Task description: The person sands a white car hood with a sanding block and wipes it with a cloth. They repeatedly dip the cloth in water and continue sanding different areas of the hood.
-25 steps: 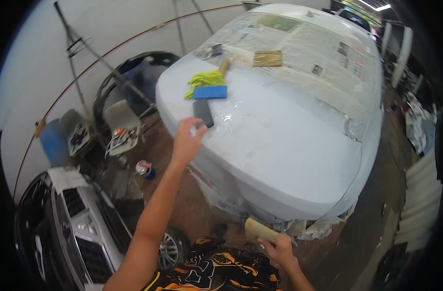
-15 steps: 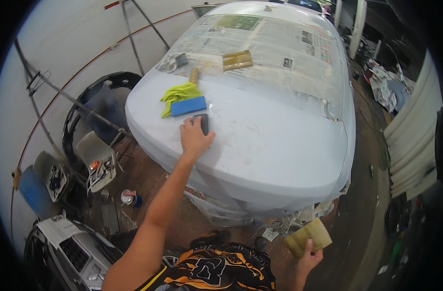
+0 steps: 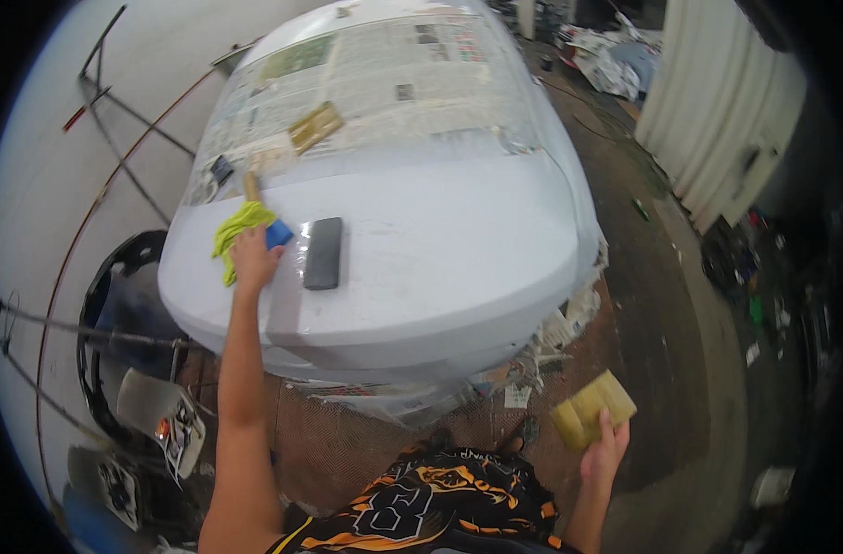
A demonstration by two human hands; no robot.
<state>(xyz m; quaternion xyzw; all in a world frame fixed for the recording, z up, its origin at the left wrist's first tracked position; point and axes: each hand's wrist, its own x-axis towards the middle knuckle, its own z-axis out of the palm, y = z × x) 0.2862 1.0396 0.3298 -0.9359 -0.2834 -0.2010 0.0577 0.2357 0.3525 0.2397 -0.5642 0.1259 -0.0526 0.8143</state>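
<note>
My left hand [image 3: 252,260] rests over a blue sanding block [image 3: 278,233] on the white car panel, its fingers closed over the block and covering most of it. A crumpled yellow-green cloth [image 3: 240,222] lies against that hand. To the right, apart from the hand, a dark grey block [image 3: 324,254] lies flat on the panel. Away from the car, at the lower right, my right hand [image 3: 606,446] pinches a yellowish, creased sheet of sandpaper [image 3: 593,409] between thumb and fingers.
The car's window [image 3: 366,83] is masked with newspaper, with another yellowish sheet [image 3: 316,127] on it. A small dark block [image 3: 221,170] lies at its left corner. Metal stands and chairs [image 3: 163,411] fill the left side; a pale corrugated panel [image 3: 717,111] stands at right.
My left hand has let go of the dark grey block and moved left onto the blue block. The view has shifted to the right. My right hand still holds the sandpaper.
</note>
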